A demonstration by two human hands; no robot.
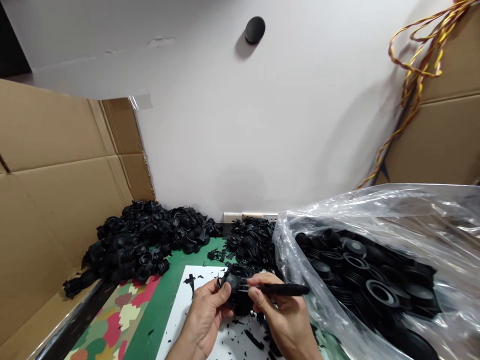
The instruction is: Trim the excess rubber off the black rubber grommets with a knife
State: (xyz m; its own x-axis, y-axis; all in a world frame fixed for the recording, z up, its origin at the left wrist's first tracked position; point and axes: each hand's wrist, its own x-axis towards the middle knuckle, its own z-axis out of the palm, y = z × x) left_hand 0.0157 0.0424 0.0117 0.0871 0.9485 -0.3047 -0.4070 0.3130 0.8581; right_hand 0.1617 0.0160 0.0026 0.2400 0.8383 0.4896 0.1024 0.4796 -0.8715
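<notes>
My left hand pinches a small round black rubber part between thumb and fingers. My right hand grips a slim tool with a black handle; its narrow metal end touches or nearly touches the rubber part, and I cannot make out the tip's shape. Beneath both hands lies a white sheet strewn with black trimmings. Part of the scrap under the hands is hidden by them.
Ribbed black rubber pieces are heaped at the left against a cardboard panel. A pile of black scraps sits behind my hands. On the right, a clear plastic bag holds more black parts. Twisted wires hang at upper right.
</notes>
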